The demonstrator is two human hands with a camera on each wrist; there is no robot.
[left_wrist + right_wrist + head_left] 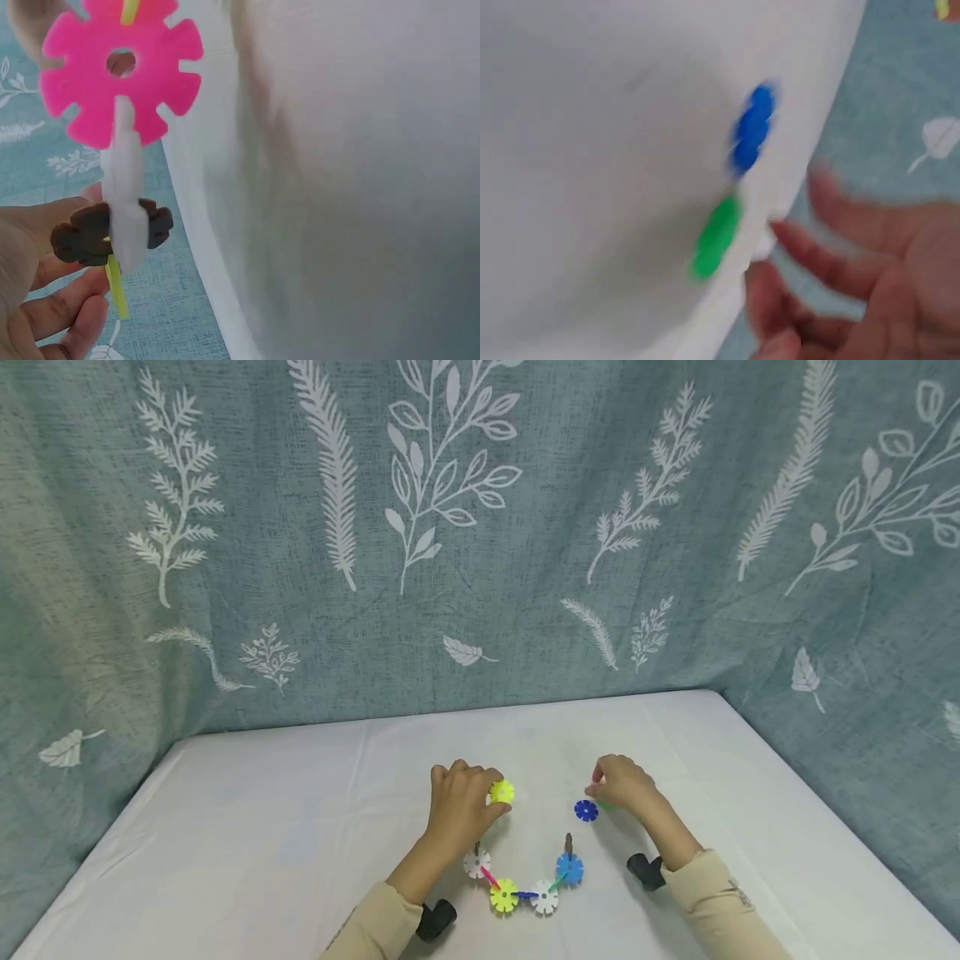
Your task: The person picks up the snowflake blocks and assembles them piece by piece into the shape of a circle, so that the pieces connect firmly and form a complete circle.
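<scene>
My left hand (461,806) pinches a yellow notched disc (502,791) between thumb and fingers. Joined to it is a chain of slotted plastic discs: a brown disc (84,234), a white disc (477,863), a pink disc (161,67), a yellow one, a dark blue one, another white disc (544,898), a green one, a light blue disc (569,869) and a brown disc (568,845) at the far end. My right hand (625,783) hovers beside a loose dark blue disc (586,811) and a green disc (718,238), its fingers loosely bent and holding nothing.
A white cloth (262,843) covers the table. Behind and at the sides hangs a grey-green curtain (525,610) with white leaf prints. Black wrist devices (437,920) sit under both sleeves.
</scene>
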